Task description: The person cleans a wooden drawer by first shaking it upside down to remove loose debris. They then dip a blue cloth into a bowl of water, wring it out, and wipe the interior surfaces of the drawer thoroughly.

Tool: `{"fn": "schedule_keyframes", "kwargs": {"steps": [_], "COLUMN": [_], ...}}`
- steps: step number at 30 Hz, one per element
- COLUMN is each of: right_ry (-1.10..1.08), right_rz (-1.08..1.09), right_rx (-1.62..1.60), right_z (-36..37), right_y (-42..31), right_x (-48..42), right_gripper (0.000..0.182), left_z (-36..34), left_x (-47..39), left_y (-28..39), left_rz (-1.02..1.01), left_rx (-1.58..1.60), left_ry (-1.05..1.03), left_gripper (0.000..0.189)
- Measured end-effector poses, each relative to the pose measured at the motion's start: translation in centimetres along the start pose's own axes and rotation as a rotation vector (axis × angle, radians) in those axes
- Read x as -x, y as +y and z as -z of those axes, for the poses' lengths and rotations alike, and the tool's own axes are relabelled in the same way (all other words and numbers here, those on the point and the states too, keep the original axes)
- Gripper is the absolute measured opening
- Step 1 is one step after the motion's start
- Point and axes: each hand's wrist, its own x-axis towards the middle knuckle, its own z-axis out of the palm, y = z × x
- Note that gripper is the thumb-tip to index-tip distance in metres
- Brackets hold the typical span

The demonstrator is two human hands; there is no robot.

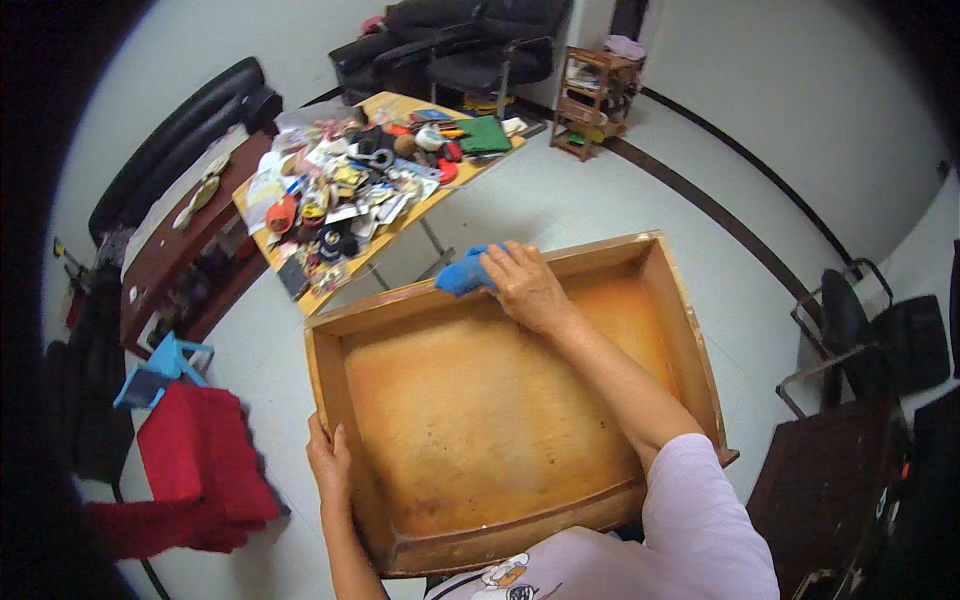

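Note:
A wooden drawer (480, 412), bare inside apart from dark specks and stains, lies in front of my body with its open side up. My left hand (328, 454) grips its left wall, thumb inside and fingers outside. At the far wall, my right hand (521, 281) holds a blue cloth (465, 274) against the top edge, a little right of that wall's middle. The right forearm reaches across the drawer's inside and covers part of its bottom.
Beyond the drawer stands a wooden folding table (397, 232) heaped with small items. A red cloth-covered piece (195, 457) and a light blue stool (172, 360) are at left. Black chairs (862, 337) stand at right, a wooden shelf rack (592, 105) at the back.

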Motion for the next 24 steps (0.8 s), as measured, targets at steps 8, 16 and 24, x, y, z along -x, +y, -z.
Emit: {"fn": "schedule_keyframes", "kwargs": {"steps": [8, 16, 24], "right_ry": [-0.028, -0.075, -0.041], "right_rz": [-0.062, -0.177, -0.193], "right_rx": [0.067, 0.112, 0.135], "right_z": [3.5, 6.3, 5.9], "right_y": [6.5, 9.8, 8.7], "right_x": [4.2, 6.6, 6.0], "right_gripper": [0.042, 0.040, 0.047], "left_z": [0.0, -0.6, -11.0], "left_x": [-0.2, -0.9, -9.4], "left_y": [-0.1, -0.2, 16.6], "left_rz": [-0.016, -0.202, -0.816], "left_rx": [0.050, -0.410, -0.488], "left_ry": [-0.026, 0.140, -0.073], "left_gripper": [0.027, 0.053, 0.073]}}
